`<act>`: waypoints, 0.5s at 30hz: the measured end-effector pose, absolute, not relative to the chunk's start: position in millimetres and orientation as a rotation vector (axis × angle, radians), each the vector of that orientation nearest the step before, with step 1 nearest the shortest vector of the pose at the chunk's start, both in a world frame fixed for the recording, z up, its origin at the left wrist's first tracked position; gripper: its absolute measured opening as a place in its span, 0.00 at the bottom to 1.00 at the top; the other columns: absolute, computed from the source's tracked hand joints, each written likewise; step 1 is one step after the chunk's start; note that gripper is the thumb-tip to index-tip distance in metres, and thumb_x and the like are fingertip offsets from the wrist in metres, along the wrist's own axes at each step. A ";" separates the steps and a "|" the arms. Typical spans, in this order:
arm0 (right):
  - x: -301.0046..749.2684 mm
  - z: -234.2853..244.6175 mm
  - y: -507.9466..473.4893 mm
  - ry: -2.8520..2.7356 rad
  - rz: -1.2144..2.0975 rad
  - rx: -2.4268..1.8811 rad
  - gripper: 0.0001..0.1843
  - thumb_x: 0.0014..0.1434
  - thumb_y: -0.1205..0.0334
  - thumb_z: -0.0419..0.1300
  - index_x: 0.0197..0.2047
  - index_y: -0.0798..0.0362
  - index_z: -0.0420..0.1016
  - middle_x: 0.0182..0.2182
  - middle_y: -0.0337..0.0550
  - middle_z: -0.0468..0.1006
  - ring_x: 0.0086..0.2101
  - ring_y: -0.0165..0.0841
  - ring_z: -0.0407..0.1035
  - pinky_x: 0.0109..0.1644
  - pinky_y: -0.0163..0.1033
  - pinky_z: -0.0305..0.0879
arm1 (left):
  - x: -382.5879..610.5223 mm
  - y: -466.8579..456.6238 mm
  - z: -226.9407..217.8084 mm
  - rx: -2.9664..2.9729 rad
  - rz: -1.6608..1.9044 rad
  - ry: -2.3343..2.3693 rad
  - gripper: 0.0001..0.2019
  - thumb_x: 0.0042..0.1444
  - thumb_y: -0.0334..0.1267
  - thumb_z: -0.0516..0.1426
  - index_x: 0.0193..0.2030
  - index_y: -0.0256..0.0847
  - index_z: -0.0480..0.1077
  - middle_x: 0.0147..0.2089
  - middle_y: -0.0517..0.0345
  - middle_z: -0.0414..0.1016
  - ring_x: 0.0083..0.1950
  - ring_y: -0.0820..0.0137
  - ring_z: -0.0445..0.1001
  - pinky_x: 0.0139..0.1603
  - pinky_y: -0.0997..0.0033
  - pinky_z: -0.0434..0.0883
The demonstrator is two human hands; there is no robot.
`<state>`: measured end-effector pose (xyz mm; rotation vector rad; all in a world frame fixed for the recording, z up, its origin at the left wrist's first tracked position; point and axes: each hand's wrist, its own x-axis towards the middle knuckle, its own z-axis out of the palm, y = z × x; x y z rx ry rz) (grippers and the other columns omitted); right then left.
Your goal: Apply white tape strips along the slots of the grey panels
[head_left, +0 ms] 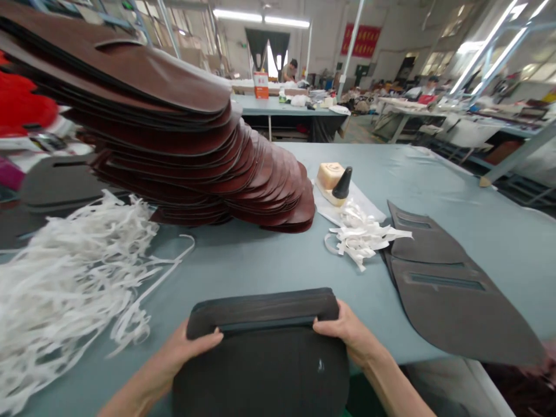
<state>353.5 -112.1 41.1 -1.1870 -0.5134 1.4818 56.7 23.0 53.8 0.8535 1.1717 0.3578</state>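
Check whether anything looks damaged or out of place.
A small pale mark breaks the plain surface of the held dark panel, toward its right side; smudge or damage, I can't tell. The brown stack looks askew, unevenly fanned.

Ceiling tubes (238, 15): bright white, glaring
Brown stack (195, 145): glossy sheen on top, soft shadow on the table (260, 260) beneath
Dark panel (260, 370): dim, little texture showing
White strips (65, 295): smeared toward the left edge
Red banner (361, 40): soft (its lettering barely legible)
Frame edges: stretched

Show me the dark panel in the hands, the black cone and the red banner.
Dark panel (261, 365), head view: the body below its slot.
Black cone (342, 184), head view: its side.
Red banner (361, 40), head view: its middle.
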 end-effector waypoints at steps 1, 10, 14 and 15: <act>354.1 42.2 -111.9 -0.525 1.450 -1.208 0.25 0.41 0.62 0.71 0.44 0.54 0.72 0.37 0.42 0.78 0.37 0.37 0.72 0.42 0.41 0.69 | 60.0 23.2 55.1 0.922 0.355 1.183 0.26 0.36 0.44 0.69 0.44 0.40 0.71 0.40 0.51 0.80 0.41 0.54 0.79 0.43 0.56 0.76; 365.2 41.2 -114.3 -0.734 1.234 -1.427 0.15 0.47 0.64 0.64 0.40 0.54 0.69 0.34 0.40 0.76 0.36 0.35 0.71 0.39 0.39 0.68 | 66.7 43.1 33.9 1.285 0.258 1.173 0.26 0.46 0.54 0.62 0.48 0.40 0.70 0.43 0.52 0.80 0.46 0.55 0.77 0.47 0.61 0.75; 390.1 25.3 -114.1 -0.872 1.063 -1.556 0.15 0.49 0.66 0.58 0.42 0.52 0.66 0.34 0.39 0.74 0.33 0.32 0.69 0.36 0.36 0.66 | 69.1 59.7 17.7 1.614 0.383 1.255 0.29 0.50 0.56 0.58 0.54 0.41 0.65 0.51 0.50 0.75 0.52 0.55 0.74 0.53 0.56 0.72; 400.8 20.9 -114.2 -0.878 0.959 -1.620 0.16 0.49 0.65 0.58 0.43 0.52 0.66 0.34 0.40 0.73 0.33 0.31 0.68 0.36 0.36 0.65 | 72.1 65.4 15.2 1.729 0.433 1.307 0.29 0.51 0.57 0.57 0.55 0.41 0.64 0.52 0.49 0.74 0.53 0.55 0.73 0.55 0.53 0.70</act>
